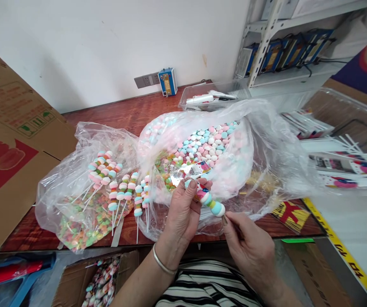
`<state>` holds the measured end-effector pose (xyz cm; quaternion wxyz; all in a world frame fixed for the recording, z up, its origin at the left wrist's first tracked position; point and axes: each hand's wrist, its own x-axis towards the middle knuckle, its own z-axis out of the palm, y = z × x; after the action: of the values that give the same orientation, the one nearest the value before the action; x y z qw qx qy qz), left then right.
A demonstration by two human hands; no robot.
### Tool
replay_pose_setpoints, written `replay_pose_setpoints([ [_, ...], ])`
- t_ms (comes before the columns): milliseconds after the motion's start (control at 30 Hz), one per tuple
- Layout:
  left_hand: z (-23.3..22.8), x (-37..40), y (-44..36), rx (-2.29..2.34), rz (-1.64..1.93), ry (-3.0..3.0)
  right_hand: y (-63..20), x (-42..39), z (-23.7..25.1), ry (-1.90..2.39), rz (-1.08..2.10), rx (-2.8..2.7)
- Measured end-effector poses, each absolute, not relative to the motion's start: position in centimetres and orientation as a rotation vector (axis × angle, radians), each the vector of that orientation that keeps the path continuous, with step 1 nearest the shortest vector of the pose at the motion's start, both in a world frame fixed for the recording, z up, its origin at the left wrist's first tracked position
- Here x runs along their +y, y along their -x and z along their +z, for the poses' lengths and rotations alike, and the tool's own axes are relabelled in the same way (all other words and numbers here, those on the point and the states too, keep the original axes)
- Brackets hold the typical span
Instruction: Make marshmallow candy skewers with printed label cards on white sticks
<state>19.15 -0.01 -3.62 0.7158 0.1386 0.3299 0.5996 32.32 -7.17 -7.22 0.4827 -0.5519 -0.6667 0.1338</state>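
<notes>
1. The person sits at the wooden table (157, 106) with both hands raised just in front of a big clear bag of loose candy discs (209, 145).
2. The left hand (183, 213) has its grip pinched on the upper part of a candy skewer (210, 202), thumb and fingertips pressed together around the pastel pieces.
3. The right hand (250, 247) comes up from below, its thumb and forefinger closed at the lower tip of the skewer, seemingly on the thin stick; the stick itself is hidden, so I cannot tell for sure.
4. The skewer hangs tilted between the hands, above the table's near edge and touching the bag's plastic.
5. It looks light; the candies seem soft and a bit squashy, so I judge a gentle pinch on the sides suits them, while the stiff stick is the safer place to take hold.
6. To the left, a second clear bag (58, 187) holds finished skewers (116, 187) lying side by side over small coloured sweets.
7. A cardboard box (7, 140) stands at far left; a clear plastic tray (215, 91) sits behind the bags.
</notes>
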Motion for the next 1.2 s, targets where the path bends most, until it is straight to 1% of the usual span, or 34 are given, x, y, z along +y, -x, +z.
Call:
replay_pose_setpoints([
  [133, -3.8, -0.4, -19.6, 0.754, 1.284, -0.326, -32.2, -7.1, -6.6, 1.381, 0.762, -1.458],
  [200, -3.9, -0.3, -19.4, 0.705, 1.266, -0.344, -32.3, -7.0, -6.4, 1.384, 0.855, -1.394],
  [267, -3.9, 0.1, -18.9, 0.632, 1.273, -0.337, -32.5, -7.0, -6.5, 1.397, 0.861, -1.382],
  [467, -3.1, 2.8, -17.7, 0.589, 1.415, -0.238, -32.7, -7.2, -7.0, 1.393, 0.775, -1.456],
  [567, -2.8, 3.3, -18.0, 0.648, 1.45, -0.133, -32.3, -7.3, -6.9, 1.383, 0.653, -1.479],
  [667, -2.5, 2.9, -18.9, 0.666, 1.445, -0.049, -32.1, -7.3, -7.0, 1.378, 0.537, -1.501],
  [900, -2.6, 1.5, -20.5, 0.616, 1.393, -0.093, -31.7, -6.9, -7.4, 1.373, 0.371, -1.561],
  [1033, -2.8, 1.4, -20.4, 0.626, 1.376, -0.109, -31.8, -6.6, -7.6, 1.348, 0.227, -1.673],
  [1200, -2.9, 1.4, -19.9, 0.635, 1.408, -0.119, -32.1, -7.0, -7.7, 1.364, 0.141, -1.74],
])
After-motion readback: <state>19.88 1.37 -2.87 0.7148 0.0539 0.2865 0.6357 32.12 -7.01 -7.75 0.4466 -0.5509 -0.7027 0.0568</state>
